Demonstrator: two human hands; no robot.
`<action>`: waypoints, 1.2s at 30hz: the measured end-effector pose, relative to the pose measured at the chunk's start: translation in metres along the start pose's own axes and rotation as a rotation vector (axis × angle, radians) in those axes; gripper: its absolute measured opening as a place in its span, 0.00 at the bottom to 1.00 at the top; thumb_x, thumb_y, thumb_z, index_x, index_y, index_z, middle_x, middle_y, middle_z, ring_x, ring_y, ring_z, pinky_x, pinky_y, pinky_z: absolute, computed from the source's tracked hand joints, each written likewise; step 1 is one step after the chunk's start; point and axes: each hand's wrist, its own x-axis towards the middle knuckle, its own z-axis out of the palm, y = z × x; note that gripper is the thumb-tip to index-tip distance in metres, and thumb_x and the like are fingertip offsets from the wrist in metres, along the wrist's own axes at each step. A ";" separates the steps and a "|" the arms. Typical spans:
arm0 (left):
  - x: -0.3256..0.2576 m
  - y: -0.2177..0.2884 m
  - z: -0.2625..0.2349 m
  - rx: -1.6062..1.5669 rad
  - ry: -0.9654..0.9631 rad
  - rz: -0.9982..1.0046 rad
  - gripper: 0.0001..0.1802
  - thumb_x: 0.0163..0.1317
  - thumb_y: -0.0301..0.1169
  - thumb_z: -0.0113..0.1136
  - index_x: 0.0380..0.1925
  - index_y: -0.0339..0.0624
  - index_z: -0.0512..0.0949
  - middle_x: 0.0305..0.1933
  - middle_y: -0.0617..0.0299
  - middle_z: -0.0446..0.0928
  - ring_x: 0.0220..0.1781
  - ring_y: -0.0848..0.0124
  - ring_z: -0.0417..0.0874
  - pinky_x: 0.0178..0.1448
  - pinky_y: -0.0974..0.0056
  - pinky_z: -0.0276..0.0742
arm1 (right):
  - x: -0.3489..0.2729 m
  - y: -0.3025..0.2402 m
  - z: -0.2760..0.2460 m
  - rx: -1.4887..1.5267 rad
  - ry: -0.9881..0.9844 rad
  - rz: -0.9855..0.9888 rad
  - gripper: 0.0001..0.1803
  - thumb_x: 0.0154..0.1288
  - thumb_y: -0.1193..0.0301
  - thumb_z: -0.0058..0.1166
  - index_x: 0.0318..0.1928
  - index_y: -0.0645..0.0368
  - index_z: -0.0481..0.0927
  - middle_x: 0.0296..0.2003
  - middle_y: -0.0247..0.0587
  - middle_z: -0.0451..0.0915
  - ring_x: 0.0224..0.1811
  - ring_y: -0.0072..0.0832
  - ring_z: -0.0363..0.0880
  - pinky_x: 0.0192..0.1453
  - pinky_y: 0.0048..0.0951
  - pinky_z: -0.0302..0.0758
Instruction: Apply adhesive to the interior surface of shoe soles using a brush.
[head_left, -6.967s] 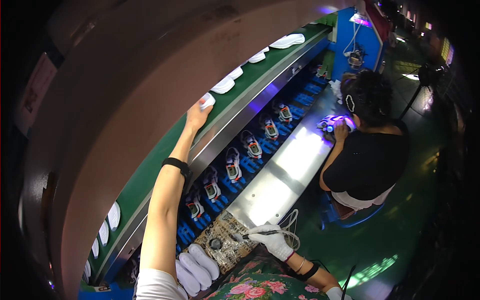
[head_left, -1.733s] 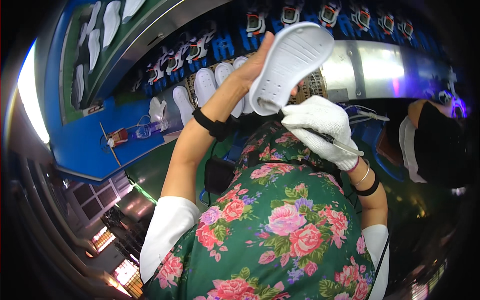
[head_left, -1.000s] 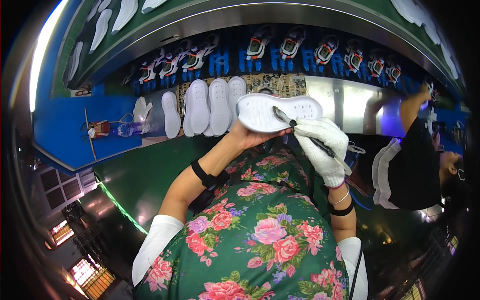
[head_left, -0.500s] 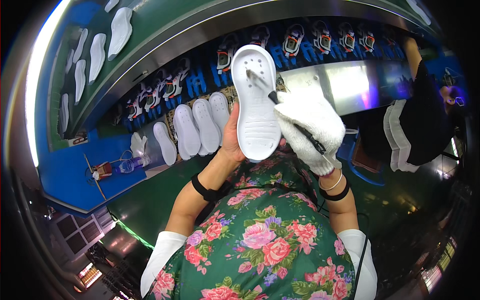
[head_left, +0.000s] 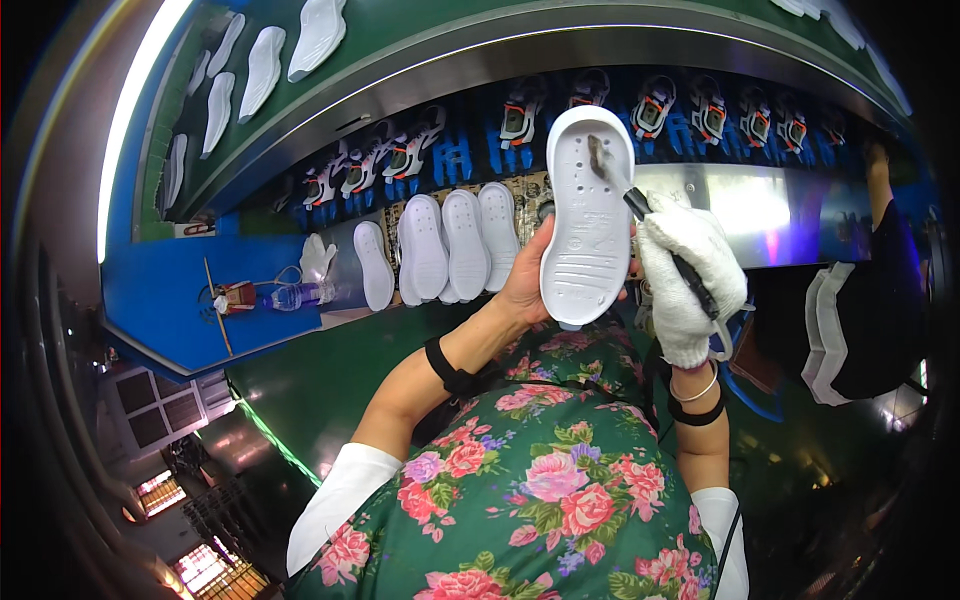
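My bare left hand is closed around the lower left side of a white shoe sole, held upright in front of me. Small holes dot its toe end, and ridges cross the heel part. In my right hand, which wears a white knitted glove, is a brush with a dark handle. Its dark, slightly blurred bristles lie over the holes at the toe end, apparently touching the surface. The fingertips of my left hand are mostly hidden behind the sole.
Several white soles lean in a row left of my hands. Behind, shoe uppers stand on blue holders along a line. A blue table at left bears a plastic bottle and a white glove. Another person's arm reaches in at far right.
The whole view has shifted, so the surroundings sit farther right. Both hands and the sole have moved right too. The bristles have moved from the toe end's left side toward its middle.
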 end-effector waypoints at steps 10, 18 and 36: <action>0.005 0.002 0.008 0.257 0.363 0.078 0.48 0.66 0.69 0.38 0.74 0.45 0.53 0.73 0.48 0.63 0.71 0.52 0.69 0.73 0.47 0.68 | -0.008 0.004 0.009 -0.050 -0.001 -0.053 0.11 0.51 0.81 0.67 0.38 0.62 0.87 0.39 0.49 0.87 0.39 0.39 0.86 0.47 0.33 0.79; 0.021 0.012 0.013 0.052 0.215 0.149 0.50 0.63 0.73 0.38 0.73 0.46 0.55 0.70 0.52 0.65 0.66 0.44 0.72 0.65 0.34 0.73 | -0.015 0.002 0.012 0.253 -0.224 -0.084 0.12 0.49 0.80 0.68 0.37 0.58 0.87 0.39 0.46 0.87 0.36 0.38 0.84 0.43 0.33 0.80; 0.033 0.051 0.017 -0.053 0.057 -0.009 0.49 0.64 0.70 0.42 0.74 0.48 0.53 0.71 0.46 0.62 0.62 0.39 0.74 0.60 0.37 0.76 | -0.017 0.002 0.013 0.033 -0.459 -0.357 0.14 0.50 0.79 0.67 0.41 0.55 0.86 0.40 0.43 0.86 0.39 0.38 0.85 0.43 0.33 0.80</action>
